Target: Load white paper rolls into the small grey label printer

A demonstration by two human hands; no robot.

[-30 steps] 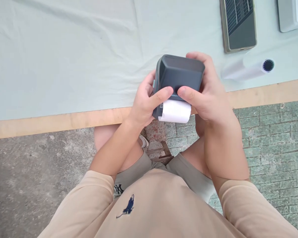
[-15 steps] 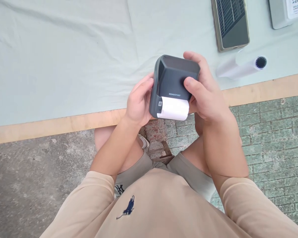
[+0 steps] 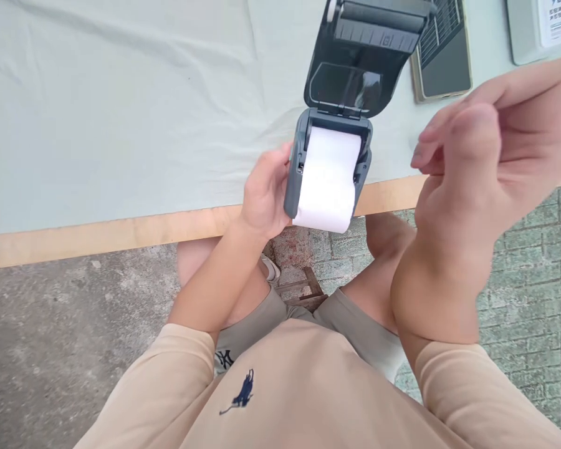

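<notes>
By the left hand (image 3: 267,194), a boxy, dark-grey plastic printer (image 3: 341,113) is gripped; right of it, the right hand's (image 3: 489,156) fingers are curled, any hold impossible to tell. The printer's black plastic lid (image 3: 350,53) has just been swung open, exposing the white paper roll (image 3: 330,181) inside.

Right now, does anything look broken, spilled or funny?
Nothing looks broken or spilled. The printer has its lid wide open, leaving the paper inside uncovered, which may look a bit odd. The left hand holds it.
</notes>
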